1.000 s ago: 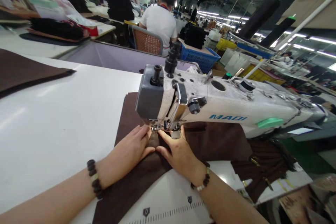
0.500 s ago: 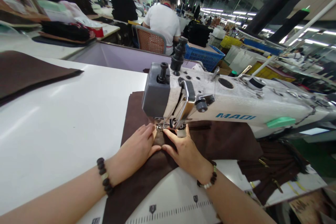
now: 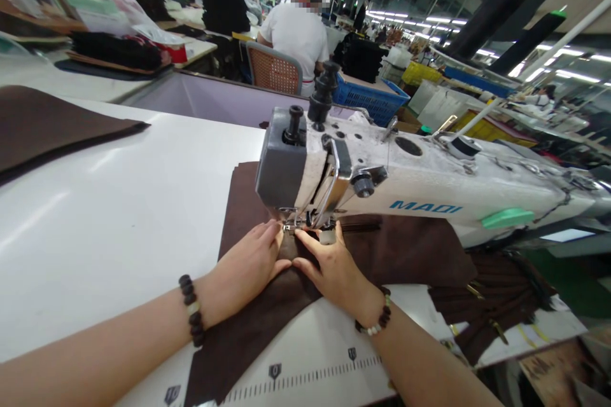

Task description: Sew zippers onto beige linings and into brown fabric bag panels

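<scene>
The brown fabric (image 3: pixel 258 324) slips under the sewing machine (image 3: pixel 420 184), whose head hides the stitching point, and its near corner is cut off by the bottom edge. The machine's right end runs out of frame, and the head of the seated person (image 3: pixel 296 32) is blurred.

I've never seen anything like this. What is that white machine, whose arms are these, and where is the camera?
The camera sits on a person's head and looks down at their own bare arms. The white sewing machine stands on a white table. A dark brown fabric lies under its needle end. The left hand and right hand lie flat and open on that fabric, fingertips close to the presser foot; nothing is grasped. Each wrist wears a bead bracelet. A ruler scale runs along the table's near edge. Another brown piece lies at far left. Behind, another person in a white top sits facing away, near a blue basket.
</scene>
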